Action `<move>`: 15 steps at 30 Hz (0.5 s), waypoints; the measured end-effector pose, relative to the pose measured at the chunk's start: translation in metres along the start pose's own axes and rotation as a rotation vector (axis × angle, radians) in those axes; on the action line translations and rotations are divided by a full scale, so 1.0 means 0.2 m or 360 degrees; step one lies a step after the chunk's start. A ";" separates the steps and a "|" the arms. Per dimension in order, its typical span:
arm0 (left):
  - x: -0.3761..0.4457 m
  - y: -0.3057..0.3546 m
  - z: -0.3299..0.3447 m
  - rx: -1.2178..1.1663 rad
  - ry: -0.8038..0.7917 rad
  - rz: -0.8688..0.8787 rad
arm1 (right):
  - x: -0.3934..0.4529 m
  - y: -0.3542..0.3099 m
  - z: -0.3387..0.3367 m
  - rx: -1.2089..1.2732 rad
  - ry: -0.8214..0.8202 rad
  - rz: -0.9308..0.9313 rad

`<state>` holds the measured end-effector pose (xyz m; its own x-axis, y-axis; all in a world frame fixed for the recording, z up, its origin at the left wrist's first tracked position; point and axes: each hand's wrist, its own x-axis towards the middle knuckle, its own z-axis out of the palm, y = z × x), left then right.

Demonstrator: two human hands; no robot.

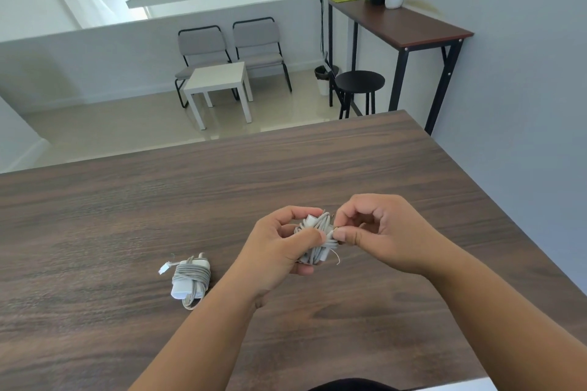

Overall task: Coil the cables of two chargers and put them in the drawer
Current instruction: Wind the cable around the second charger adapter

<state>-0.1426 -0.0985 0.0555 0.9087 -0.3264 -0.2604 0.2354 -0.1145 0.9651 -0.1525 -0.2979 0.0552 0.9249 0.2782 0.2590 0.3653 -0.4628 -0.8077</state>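
Observation:
A white charger (190,279) with its grey cable wound round it lies on the dark wooden table (349,162), left of my hands. My left hand (279,247) grips a second white charger (314,238), its grey cable wrapped in a bundle, held just above the table. My right hand (381,232) pinches the cable's end at the right side of that bundle, thumb against fingertips. A thin wire tail sticks out below the bundle. No drawer is in view.
The table's far edge runs across the middle of the view and its right edge slants down to the right. Beyond it stand a white side table (219,86), two grey chairs (228,47), a black stool (359,86) and a tall console table (400,25).

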 end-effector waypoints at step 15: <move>-0.02 -0.02 0.04 -0.0242 0.0043 0.0005 | -0.01 -0.07 -0.05 -0.0226 -0.0014 -0.0123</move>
<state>-0.1499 -0.1045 0.0528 0.9179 -0.3011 -0.2584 0.2802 0.0308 0.9594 -0.1583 -0.3000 0.0719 0.8927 0.3248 0.3123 0.4473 -0.5540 -0.7022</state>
